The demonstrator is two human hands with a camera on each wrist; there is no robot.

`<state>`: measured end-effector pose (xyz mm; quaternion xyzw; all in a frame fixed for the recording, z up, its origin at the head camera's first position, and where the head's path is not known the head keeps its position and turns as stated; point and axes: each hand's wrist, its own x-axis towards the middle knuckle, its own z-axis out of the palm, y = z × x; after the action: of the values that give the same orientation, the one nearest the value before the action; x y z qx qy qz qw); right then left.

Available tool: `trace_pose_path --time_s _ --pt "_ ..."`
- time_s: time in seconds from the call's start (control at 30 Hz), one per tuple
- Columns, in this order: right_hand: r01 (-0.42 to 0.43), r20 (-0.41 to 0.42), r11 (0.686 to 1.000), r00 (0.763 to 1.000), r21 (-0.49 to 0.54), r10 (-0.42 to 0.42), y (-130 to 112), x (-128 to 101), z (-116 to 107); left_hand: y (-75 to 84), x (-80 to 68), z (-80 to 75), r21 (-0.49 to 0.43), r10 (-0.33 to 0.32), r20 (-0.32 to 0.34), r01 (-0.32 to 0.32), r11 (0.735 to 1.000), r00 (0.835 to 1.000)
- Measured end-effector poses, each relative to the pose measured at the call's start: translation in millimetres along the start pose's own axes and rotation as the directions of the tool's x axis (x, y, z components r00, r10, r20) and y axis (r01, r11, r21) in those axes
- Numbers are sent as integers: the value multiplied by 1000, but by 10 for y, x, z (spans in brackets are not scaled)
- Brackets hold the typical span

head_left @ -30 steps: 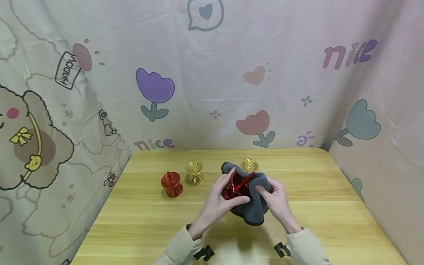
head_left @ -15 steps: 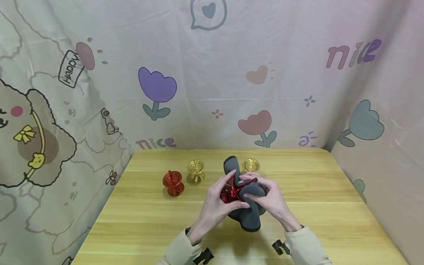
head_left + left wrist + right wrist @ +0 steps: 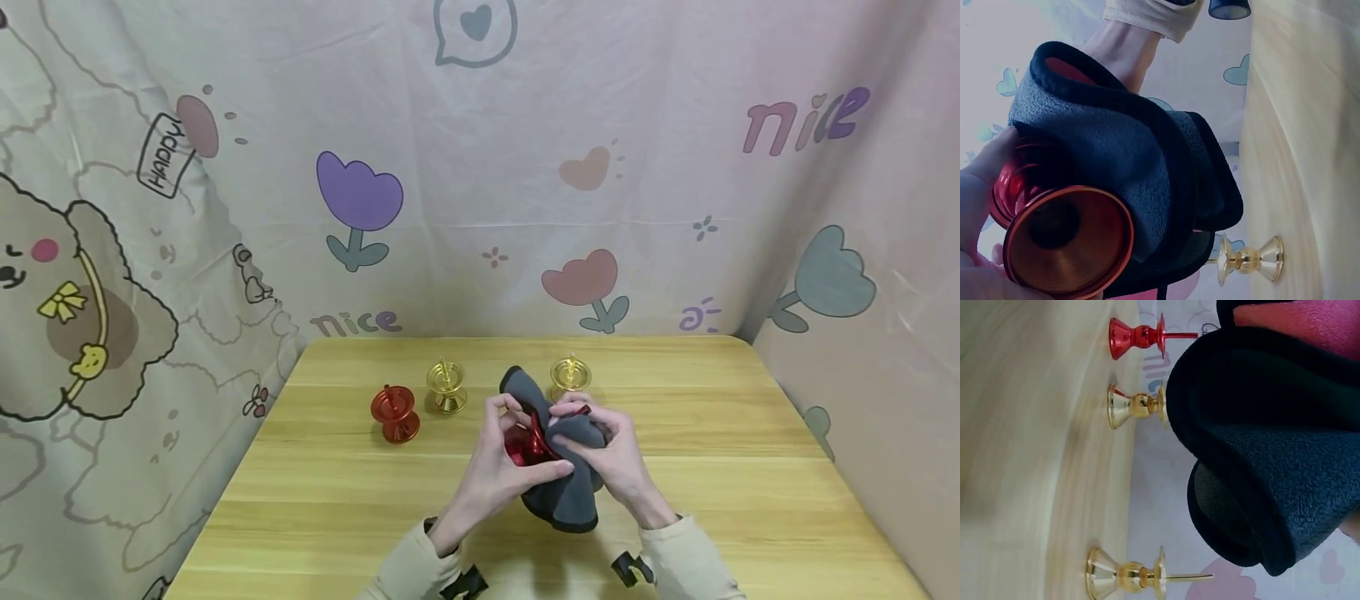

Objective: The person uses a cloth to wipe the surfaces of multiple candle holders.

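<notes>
My left hand (image 3: pixel 495 471) grips a shiny red candle holder (image 3: pixel 521 446) above the table, fingers and thumb around it. In the left wrist view its flared, hollow base (image 3: pixel 1069 247) faces the camera. A dark grey cloth (image 3: pixel 572 500) with black edging wraps the dish end. With my right hand (image 3: pixel 617 457) I pinch that cloth over the dish, and only the tip of the red spike (image 3: pixel 584 410) shows beside the fingers. Folds of cloth (image 3: pixel 1297 475) hide the right fingers in the right wrist view, where a pinkish-red underside is visible.
Another red candle holder (image 3: pixel 393 408) and a gold candle holder (image 3: pixel 447 385) stand upright on the left of the wooden table (image 3: pixel 712 475). A second gold candle holder (image 3: pixel 571 375) stands just behind my right hand. A printed curtain (image 3: pixel 480 167) hangs behind the table.
My right hand has shifted from the cloth's right side up over the dish. The cloth now covers more of the dish and spike. The left hand keeps its hold on the candle holder.
</notes>
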<state>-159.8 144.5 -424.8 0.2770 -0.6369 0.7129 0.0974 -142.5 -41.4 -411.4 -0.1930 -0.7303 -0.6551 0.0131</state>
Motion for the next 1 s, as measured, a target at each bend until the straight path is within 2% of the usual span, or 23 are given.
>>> trace_pose_path --time_s 0.13,0.3,0.57,0.73,0.87,1.0 --pt "47 -27 993 999 106 -44 20 -5 3 -24 -8 19 -9 -15 -6 15 1000 1000" --pt "26 -76 975 997 222 -9 2 -8 2 -59 -15 27 -10 -23 -6 23 1000 1000" --pt "19 -107 960 994 281 12 -11 -16 -11 -83 -26 23 -16 -49 -12 49 999 999" --pt "10 -82 973 997 229 9 -10 -21 -27 -82 -39 16 -26 -40 -8 40 999 999" --pt "-47 -18 994 999 97 49 -3 -34 -53 -74 -49 2 -52 -24 -3 23 998 1000" --pt "-48 62 999 997 -6 49 5 -33 -86 -62 -50 -10 -56 -17 -6 17 998 1000"
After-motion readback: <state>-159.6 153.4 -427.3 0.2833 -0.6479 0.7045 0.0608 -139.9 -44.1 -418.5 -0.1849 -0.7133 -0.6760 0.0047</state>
